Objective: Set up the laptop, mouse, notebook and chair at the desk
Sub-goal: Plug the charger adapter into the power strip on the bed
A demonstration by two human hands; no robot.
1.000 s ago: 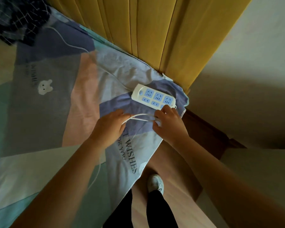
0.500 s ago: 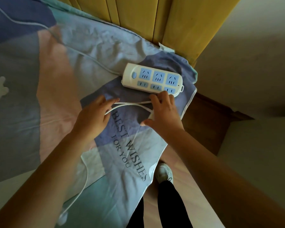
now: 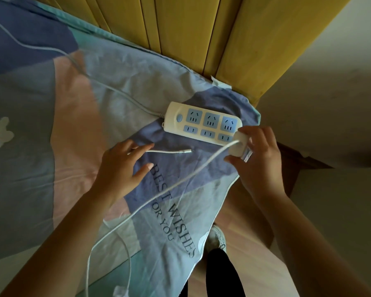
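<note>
My right hand pinches the white charger block between thumb and fingers, holding it just at the near right end of the power strip. My left hand is spread, fingers loosely extended and pressing on nothing; its fingertips touch the charger cable close to the free connector tip, which lies on the bedsheet just in front of the power strip.

None of the laptop, mouse, notebook, chair or desk is in view; the only related item here is the charger, on the bed beside the power strip.

Handling, as I judge it:
- The charger block looks like rigid smooth plastic, light, compact. Grip it across its flat sides, as now; smooth faces may slip under a loose pinch.
- The charger cable is thin, limp and long, sagging from the block toward me and looping near the lower edge of view. It carries no load well; do not pull the block by it.
- The connector tip is small and likely delicate. Take it by the moulded collar behind the metal end.
- The power strip is light and sits on soft bedding, so it may shift when a plug is pressed into it; steady it with the free hand.
</note>
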